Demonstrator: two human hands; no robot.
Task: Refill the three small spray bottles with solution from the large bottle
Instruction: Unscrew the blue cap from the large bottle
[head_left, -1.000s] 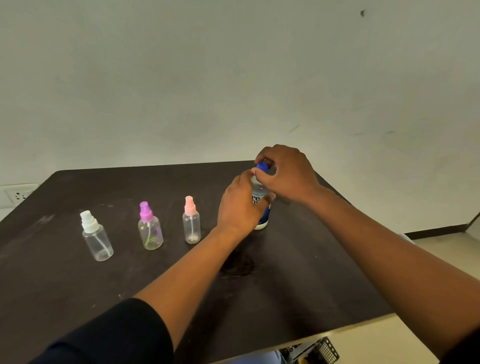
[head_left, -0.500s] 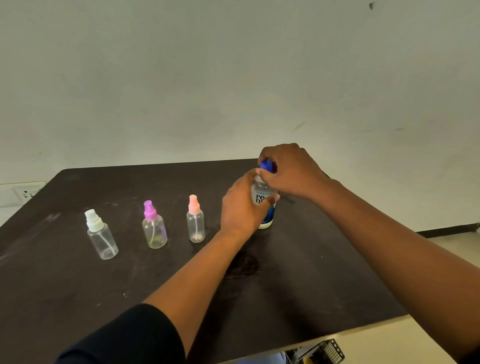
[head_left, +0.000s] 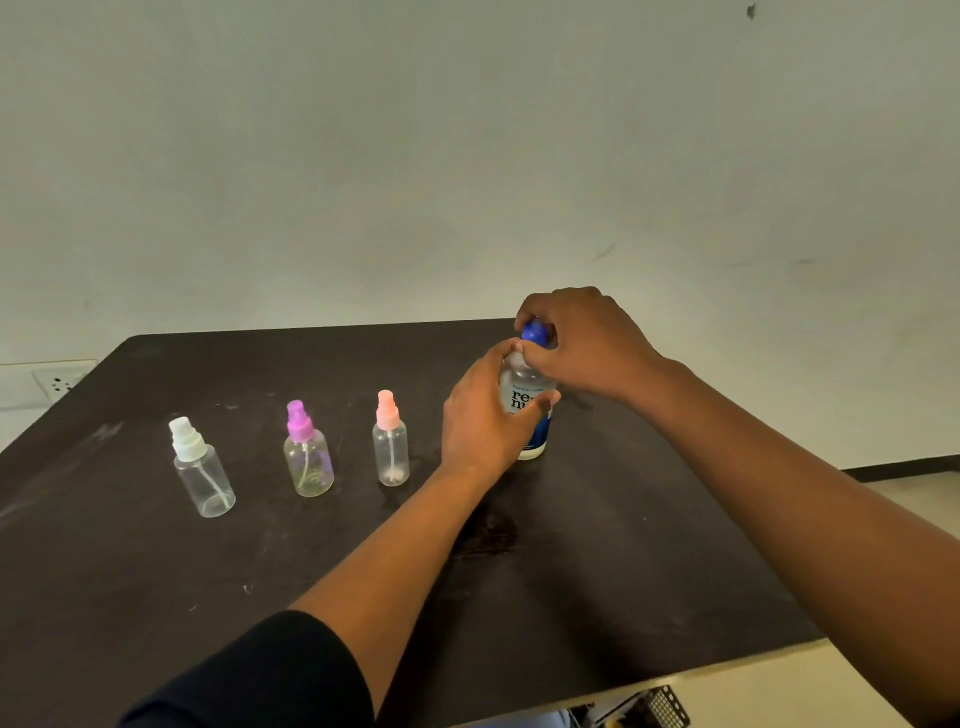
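Four bottles stand upright on the dark surface (head_left: 597, 571), and the large bottle (head_left: 529, 400) serves as the landmark at the right end of their row. The left hand (head_left: 483, 421) wraps its body, thumb across the printed label and fingers curled round the far side, so that grip is clasped on the large bottle. The right hand (head_left: 587, 343) comes over from above and pinches the blue cap (head_left: 535, 331) between curled fingers and thumb; the cap sits on the bottle's neck. Just left of the large bottle, apart from the left hand, stands the small spray bottle with the pink top (head_left: 390, 441). Farther left is the one with the purple top (head_left: 306, 452), and farthest from the large bottle is the one with the white top (head_left: 200, 470). All three look clear, with dip tubes visible inside. A wall socket (head_left: 57, 383) sits beyond the surface's far left corner.
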